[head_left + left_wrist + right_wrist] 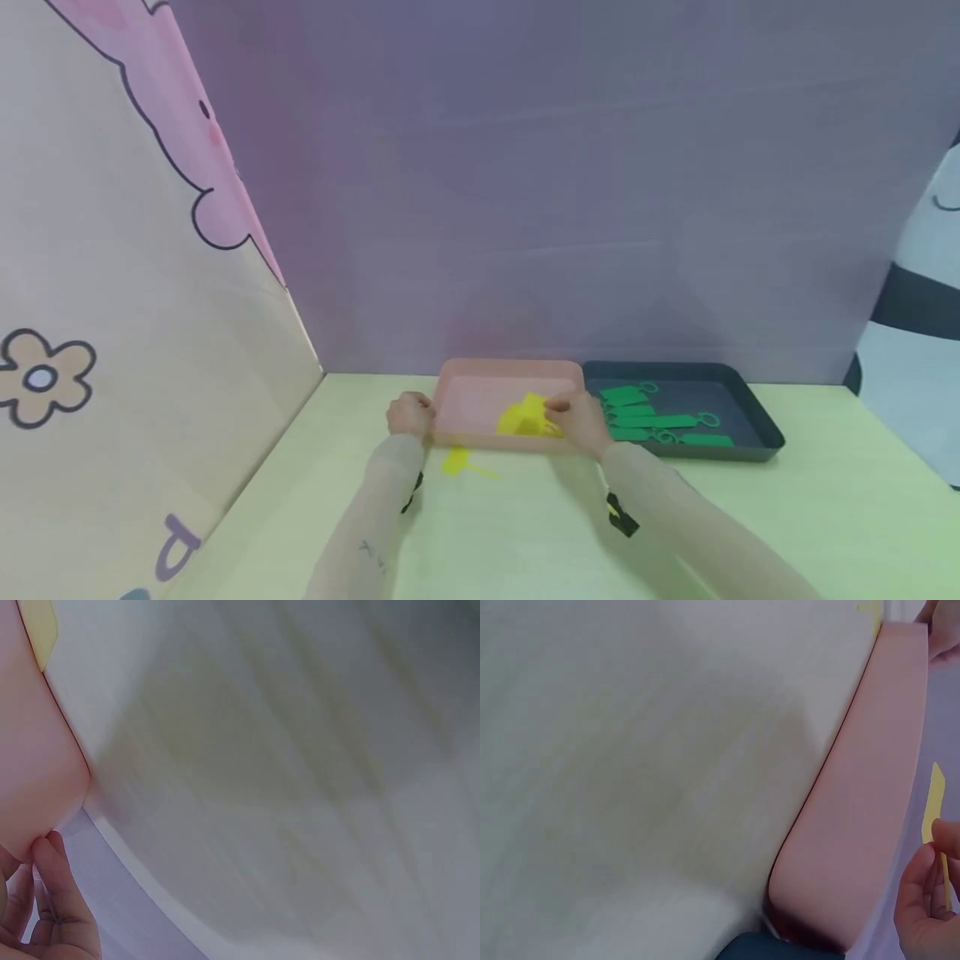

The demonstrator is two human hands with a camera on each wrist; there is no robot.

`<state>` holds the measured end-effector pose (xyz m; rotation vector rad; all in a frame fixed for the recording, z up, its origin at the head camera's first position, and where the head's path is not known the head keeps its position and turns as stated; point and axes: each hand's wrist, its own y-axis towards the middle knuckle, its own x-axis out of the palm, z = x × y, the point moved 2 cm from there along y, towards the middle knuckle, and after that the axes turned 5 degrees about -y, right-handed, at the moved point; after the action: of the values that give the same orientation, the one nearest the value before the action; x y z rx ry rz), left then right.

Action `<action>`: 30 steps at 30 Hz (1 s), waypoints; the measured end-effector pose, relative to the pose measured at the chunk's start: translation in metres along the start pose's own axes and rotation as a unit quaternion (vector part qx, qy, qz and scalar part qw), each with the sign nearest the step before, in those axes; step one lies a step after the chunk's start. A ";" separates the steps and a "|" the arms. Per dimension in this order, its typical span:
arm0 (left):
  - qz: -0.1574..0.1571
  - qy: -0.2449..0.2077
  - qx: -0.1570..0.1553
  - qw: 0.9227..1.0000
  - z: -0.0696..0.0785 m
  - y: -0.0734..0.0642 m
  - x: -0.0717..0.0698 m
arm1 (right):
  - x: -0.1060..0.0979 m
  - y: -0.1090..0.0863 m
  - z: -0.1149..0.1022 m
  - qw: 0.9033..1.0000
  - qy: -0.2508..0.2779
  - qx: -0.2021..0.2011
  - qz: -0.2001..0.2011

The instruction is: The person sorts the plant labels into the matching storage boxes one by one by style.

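A pink tray (pixel 468 392) lies on the table with several yellow tags (pixel 516 420) inside, toward its right front. My left hand (pixel 410 414) pinches the tray's left edge between thumb and fingers; the left wrist view shows that hold on the pink wall (pixel 37 757). Over the tray's right side, my right hand (pixel 583 419) pinches a thin yellow tag (pixel 935 793), seen nearly edge-on in the right wrist view. Another yellow tag (pixel 454 461) with a narrow strip lies on the table just in front of the tray.
A dark grey tray (pixel 750 451) stands directly right of the pink one, with several green tags (pixel 651 422) bearing ring ends. Behind both trays rises a grey-purple backdrop (pixel 525 208). A printed panel (pixel 150 333) borders the table on the left.
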<state>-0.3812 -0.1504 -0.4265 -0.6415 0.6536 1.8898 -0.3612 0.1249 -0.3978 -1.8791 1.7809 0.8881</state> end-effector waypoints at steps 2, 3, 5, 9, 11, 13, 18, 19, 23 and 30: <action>0.000 -0.002 -0.001 1.000 0.001 0.001 0.000 | 0.003 0.008 0.002 1.000 -0.001 0.005 0.007; -0.001 -0.004 -0.002 1.000 0.002 0.002 0.000 | 0.004 0.012 0.002 1.000 -0.005 0.004 0.010; -0.003 -0.006 -0.002 1.000 0.003 0.002 0.001 | 0.006 0.018 0.004 1.000 -0.019 0.003 0.016; 0.000 -0.008 -0.007 1.000 0.001 0.003 0.004 | 0.008 0.029 0.008 0.999 -0.052 0.009 0.014; 0.004 -0.009 -0.008 1.000 -0.001 0.004 0.006 | 0.008 0.034 0.011 0.998 -0.057 0.028 0.010; 0.006 -0.013 -0.007 1.000 -0.002 0.005 0.007 | 0.009 0.039 0.014 0.996 -0.075 0.038 0.008; 0.002 -0.029 -0.018 0.999 -0.001 0.004 0.005 | 0.011 0.048 0.016 0.993 -0.109 0.042 0.007; 0.001 -0.029 -0.021 0.999 0.000 0.004 0.004 | 0.012 0.049 0.016 0.992 -0.116 0.039 0.007; 0.006 -0.021 -0.025 0.999 0.000 0.004 0.000 | 0.018 0.053 0.014 0.992 -0.125 0.035 0.002; 0.003 -0.012 -0.023 1.000 -0.004 0.007 0.003 | 0.026 0.056 0.017 0.985 -0.173 -0.021 -0.004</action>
<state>-0.3885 -0.1540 -0.4300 -0.6445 0.5991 1.9201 -0.4201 0.1113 -0.4206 -1.6335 1.5530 1.1772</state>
